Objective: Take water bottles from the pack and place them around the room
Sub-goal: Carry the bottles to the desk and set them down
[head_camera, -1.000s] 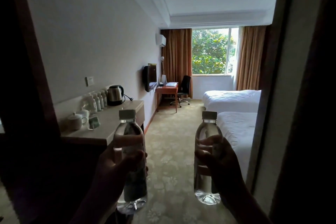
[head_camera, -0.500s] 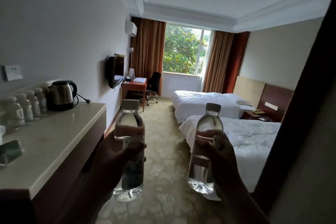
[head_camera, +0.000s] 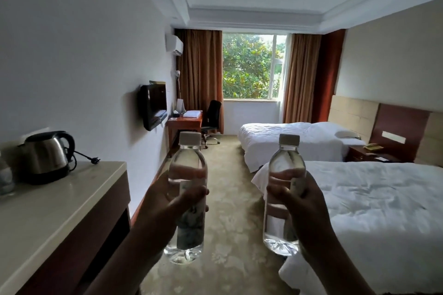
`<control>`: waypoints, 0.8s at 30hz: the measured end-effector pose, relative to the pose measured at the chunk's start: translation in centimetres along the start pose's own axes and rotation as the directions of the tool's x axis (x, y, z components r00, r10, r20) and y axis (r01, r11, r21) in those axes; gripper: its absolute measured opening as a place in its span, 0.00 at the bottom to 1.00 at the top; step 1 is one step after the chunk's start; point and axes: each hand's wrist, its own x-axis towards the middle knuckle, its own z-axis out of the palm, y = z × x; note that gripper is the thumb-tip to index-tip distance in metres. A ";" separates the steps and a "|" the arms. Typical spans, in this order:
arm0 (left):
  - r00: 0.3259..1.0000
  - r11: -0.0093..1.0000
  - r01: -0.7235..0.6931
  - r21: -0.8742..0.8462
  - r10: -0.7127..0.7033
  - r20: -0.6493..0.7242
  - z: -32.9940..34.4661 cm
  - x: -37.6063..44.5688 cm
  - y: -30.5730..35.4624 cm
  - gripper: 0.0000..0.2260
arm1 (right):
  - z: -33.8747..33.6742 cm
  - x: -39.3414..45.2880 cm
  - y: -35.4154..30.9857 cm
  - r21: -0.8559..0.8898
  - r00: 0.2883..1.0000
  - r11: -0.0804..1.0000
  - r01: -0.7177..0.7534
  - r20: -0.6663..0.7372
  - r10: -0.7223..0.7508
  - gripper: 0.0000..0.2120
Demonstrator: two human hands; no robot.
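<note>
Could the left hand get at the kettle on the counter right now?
Probably not as it stands: the left hand is wrapped around a water bottle. The path to the kettle across the counter looks unobstructed.

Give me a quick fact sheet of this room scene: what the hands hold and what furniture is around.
left hand: holds left bottle upright, capped
right hand: holds right bottle upright, capped
counter: at left, carries kettle
beds: near bed at right, far bed beyond it
nightstand: between the beds
desk: by the window, with chair
television: on left wall
</note>
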 end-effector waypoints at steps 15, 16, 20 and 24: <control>0.997 0.995 -0.030 0.096 0.036 -0.069 -3.3 25.8 -11.6 0.18 | 7.7 27.6 13.4 -0.036 0.990 0.999 0.003 0.144 0.003 0.23; 0.997 0.995 -0.034 0.094 0.041 -0.071 -4.0 27.9 -12.5 0.18 | 8.6 29.5 14.3 -0.042 0.990 0.999 0.013 0.140 -0.007 0.23; 0.997 0.997 -0.052 0.049 0.054 -0.046 -6.4 37.7 -16.1 0.19 | 12.0 37.8 16.8 -0.080 0.994 0.996 0.033 0.107 -0.025 0.22; 0.999 0.999 -0.049 0.013 0.049 -0.003 -6.2 47.6 -19.5 0.16 | 13.6 45.5 18.8 -0.111 0.998 0.993 0.043 0.054 -0.037 0.22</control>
